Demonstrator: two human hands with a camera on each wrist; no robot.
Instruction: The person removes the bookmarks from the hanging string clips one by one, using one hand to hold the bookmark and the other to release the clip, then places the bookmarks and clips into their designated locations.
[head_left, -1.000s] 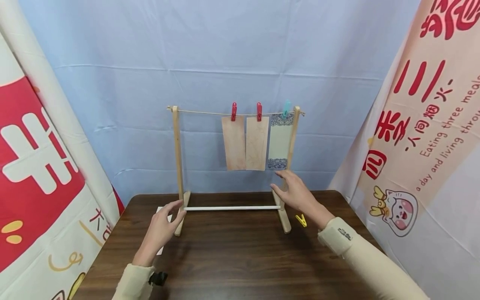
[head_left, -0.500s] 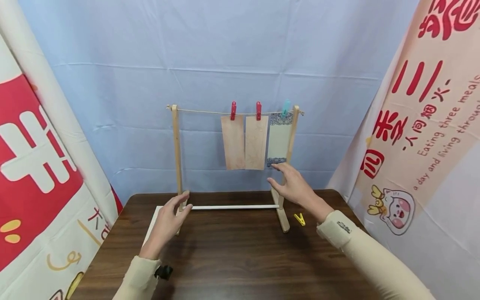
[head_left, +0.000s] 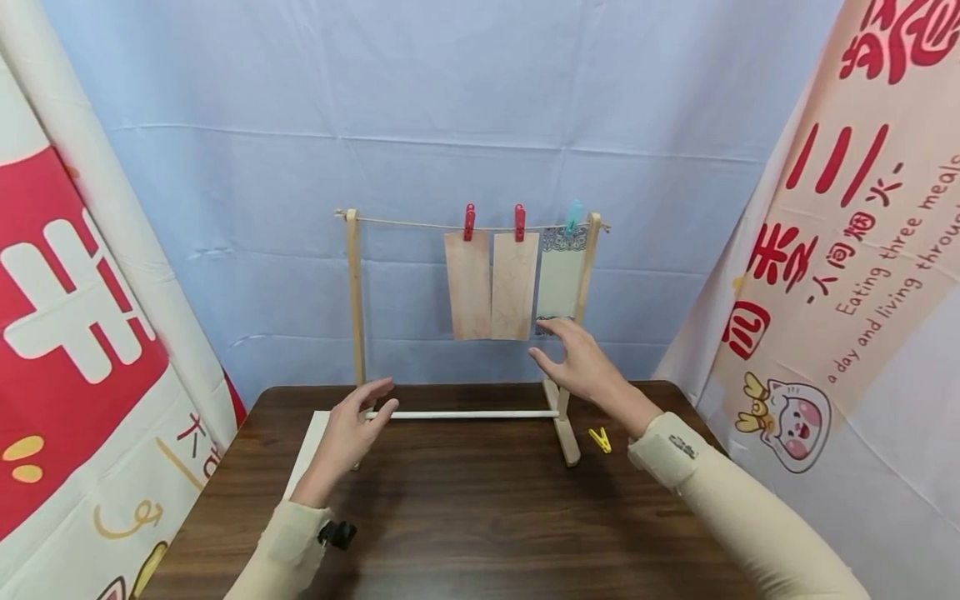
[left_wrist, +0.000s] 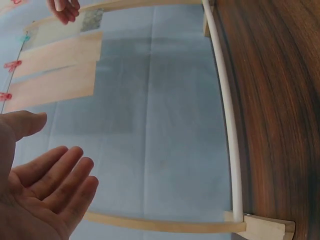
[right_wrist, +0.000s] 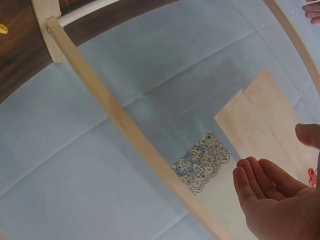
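Lower left, my left hand [head_left: 349, 432] has shifted inward since a second ago, my right hand [head_left: 581, 362] slightly upward; both are empty, held wide. Near centre, red pegs [head_left: 469, 223] clip two papers [head_left: 469, 287] to the string [head_left: 408, 223] so they hang; right of them, a teal peg [head_left: 573, 217] secures patterned paper [head_left: 559, 279], partly behind my right hand.

Rack [head_left: 472, 414] on desk [head_left: 465, 508], cloth backdrop [head_left: 450, 100] behind. Three cards [head_left: 513, 287] pinned along cord [head_left: 408, 223], toward right post [head_left: 587, 283]. Loose clothespin [head_left: 601, 439] on desk right of rack, sheet [head_left: 308, 450] on desk left. Left hand [head_left: 348, 429] before left post [head_left: 356, 292], right hand [head_left: 585, 362] before rightmost card [head_left: 560, 279].
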